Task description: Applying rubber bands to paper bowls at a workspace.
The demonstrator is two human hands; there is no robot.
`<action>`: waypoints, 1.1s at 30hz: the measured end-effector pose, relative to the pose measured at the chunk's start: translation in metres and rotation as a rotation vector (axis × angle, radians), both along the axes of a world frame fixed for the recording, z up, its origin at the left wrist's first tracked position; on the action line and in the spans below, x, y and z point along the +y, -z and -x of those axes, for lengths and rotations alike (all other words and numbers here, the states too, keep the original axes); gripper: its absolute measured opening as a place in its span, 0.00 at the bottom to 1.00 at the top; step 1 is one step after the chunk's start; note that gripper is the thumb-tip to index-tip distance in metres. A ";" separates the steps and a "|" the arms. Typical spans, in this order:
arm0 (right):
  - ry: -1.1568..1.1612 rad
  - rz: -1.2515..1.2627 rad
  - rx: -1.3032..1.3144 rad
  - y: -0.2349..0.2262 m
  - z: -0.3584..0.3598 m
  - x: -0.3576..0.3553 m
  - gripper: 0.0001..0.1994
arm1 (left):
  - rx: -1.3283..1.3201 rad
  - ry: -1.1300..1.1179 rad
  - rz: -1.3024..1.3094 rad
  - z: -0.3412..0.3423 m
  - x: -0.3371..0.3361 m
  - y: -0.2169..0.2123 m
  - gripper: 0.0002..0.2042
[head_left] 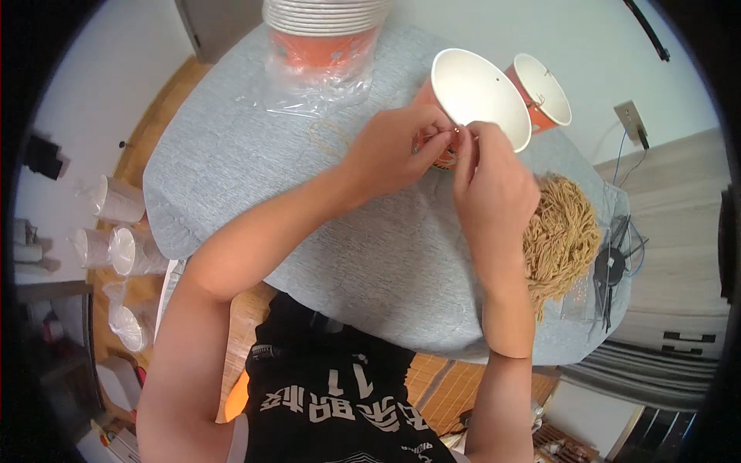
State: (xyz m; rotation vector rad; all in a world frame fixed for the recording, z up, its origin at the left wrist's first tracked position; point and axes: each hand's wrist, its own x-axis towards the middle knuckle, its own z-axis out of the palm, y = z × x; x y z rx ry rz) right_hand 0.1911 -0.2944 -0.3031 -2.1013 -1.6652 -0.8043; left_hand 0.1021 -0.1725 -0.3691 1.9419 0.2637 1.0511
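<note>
- Table [363, 297], under a mottled grey cloth with rounded corners; near edge runs along the person's black shirt [324, 409] with white print.
- Big shaggy heap of tan twisted cord [563, 231], by the right edge, beside the right forearm.
- Black plastic piece with thin legs [610, 266], at the near right corner, just past the heap.
- Left hand [394, 150]: fingers curled, thumb and forefinger drawn together at the bucket's near rim. Can't tell what, if anything, is pinched; too small.
- Right hand [494, 174]: fingers bent, thumb and fingertips close together at the same rim, almost meeting the left ones. Hold also can't be told.
- Orange paper bucket with white inside [478, 89], right of middle, toward the far edge; tilted, mouth facing the person. Small dark hole near the rim.
- Thin loose tan strand [330, 135], on the cloth left of the left hand.
- Second orange-and-white paper bucket [552, 89], at the far right corner, behind the first; tan cord at its rim.
- Nested stack of orange-and-white buckets in clear plastic [324, 48], far edge, left of middle.
- Plastic-wrapped white cups [123, 198], on the floor off the left edge.
- Wall socket [631, 119], past the far right corner; cables hanging.
</note>
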 end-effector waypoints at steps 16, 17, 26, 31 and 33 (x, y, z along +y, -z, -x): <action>-0.180 -0.328 0.506 0.072 -0.024 0.011 0.06 | 0.098 -0.167 -0.153 0.006 0.001 -0.018 0.05; -0.205 -0.317 0.507 0.072 -0.025 0.011 0.06 | 0.079 -0.156 -0.155 0.006 0.002 -0.016 0.05; -0.419 -0.276 2.068 0.054 -0.016 0.003 0.11 | 0.120 -0.037 0.376 0.007 0.003 -0.018 0.08; -0.428 -0.422 2.463 0.054 -0.005 0.009 0.08 | 0.135 -0.009 0.327 0.004 0.006 -0.015 0.09; -0.427 -0.470 2.573 0.054 -0.001 0.012 0.09 | 0.215 -0.036 0.326 0.006 0.005 -0.019 0.08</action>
